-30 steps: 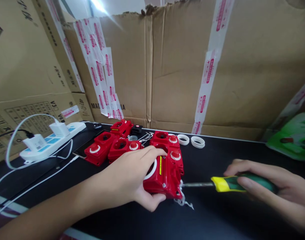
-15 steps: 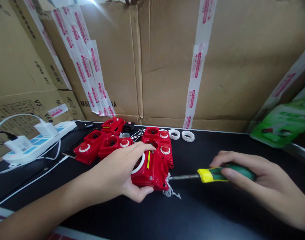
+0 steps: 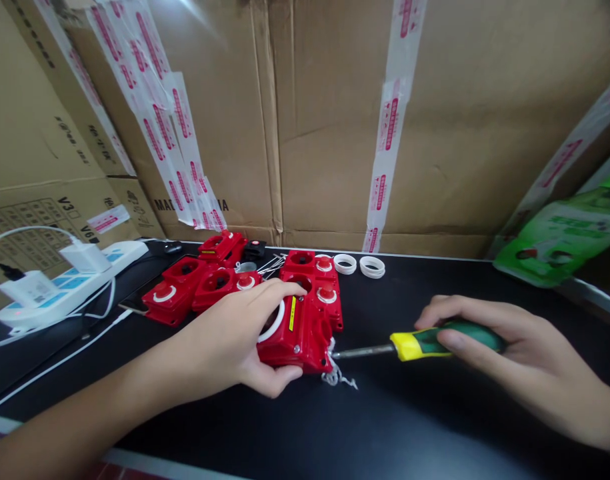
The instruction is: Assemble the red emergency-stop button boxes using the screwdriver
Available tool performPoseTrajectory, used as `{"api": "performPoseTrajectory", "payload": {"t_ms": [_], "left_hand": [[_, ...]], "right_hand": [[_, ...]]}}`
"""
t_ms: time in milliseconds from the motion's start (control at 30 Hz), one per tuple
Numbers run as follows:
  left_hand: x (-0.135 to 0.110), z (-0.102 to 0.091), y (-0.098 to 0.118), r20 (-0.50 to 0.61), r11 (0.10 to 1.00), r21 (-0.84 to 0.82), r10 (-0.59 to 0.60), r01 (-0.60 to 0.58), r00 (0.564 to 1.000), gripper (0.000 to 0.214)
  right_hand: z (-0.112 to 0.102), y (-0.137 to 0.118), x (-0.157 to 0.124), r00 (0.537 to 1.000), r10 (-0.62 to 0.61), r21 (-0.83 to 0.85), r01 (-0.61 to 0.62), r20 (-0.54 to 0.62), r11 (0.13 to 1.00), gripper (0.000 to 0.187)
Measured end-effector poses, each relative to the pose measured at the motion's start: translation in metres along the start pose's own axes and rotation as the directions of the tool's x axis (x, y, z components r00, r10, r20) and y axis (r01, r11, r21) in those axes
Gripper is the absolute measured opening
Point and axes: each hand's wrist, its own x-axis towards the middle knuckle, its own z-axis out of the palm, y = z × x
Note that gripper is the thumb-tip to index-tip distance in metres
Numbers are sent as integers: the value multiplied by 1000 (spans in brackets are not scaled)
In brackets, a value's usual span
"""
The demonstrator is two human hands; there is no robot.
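Left hand (image 3: 235, 340): wrapped over a red switch housing (image 3: 305, 330), thumb under the near edge, fingers across the top beside the white face ring (image 3: 275, 325). Housing sits tipped on its side on the black table (image 3: 409, 420), front middle, just ahead of the other parts.

Right hand (image 3: 505, 353): closed round the green-and-yellow handle of a screwdriver (image 3: 415, 343). Shaft roughly level, pointing left, tip at the housing's right side wall. Whether the tip is seated in a screw head is too small to tell. A tuft of white thread (image 3: 337, 380) lies on the table just below the tip.

Judgement: the step in hand is screwdriver work on the housing's side, with the left hand as clamp. The next move calls for the tip square in its seat, the shaft in line, and a firm left grip so the housing cannot roll.

Behind: more red housings (image 3: 195, 287), two loose white rings (image 3: 359, 265), thin metal pins (image 3: 272, 265); power strip (image 3: 69, 287) at left, cardboard boxes (image 3: 335, 133) at the back, green package (image 3: 559, 240) at right
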Motion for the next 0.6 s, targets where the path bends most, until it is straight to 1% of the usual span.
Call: {"api": "performPoseTrajectory", "payload": {"t_ms": [67, 200, 433, 600], "left_hand": [[-1, 0, 0, -4, 1000, 5, 6, -6, 1000, 81], [-2, -1, 1, -2, 1000, 2, 4, -4, 1000, 79], [0, -2, 2, 7, 1000, 4, -26, 26, 1000, 79], [-1, -3, 3, 10, 1000, -9, -8, 8, 1000, 79]], "right_hand": [[-1, 0, -1, 1000, -18, -8, 18, 10, 1000, 25], [-2, 0, -3, 1000, -25, -24, 24, -15, 999, 21], [-2, -1, 1, 998, -59, -52, 59, -7, 997, 19], [-1, 0, -1, 998, -64, -51, 64, 0, 997, 19]]}}
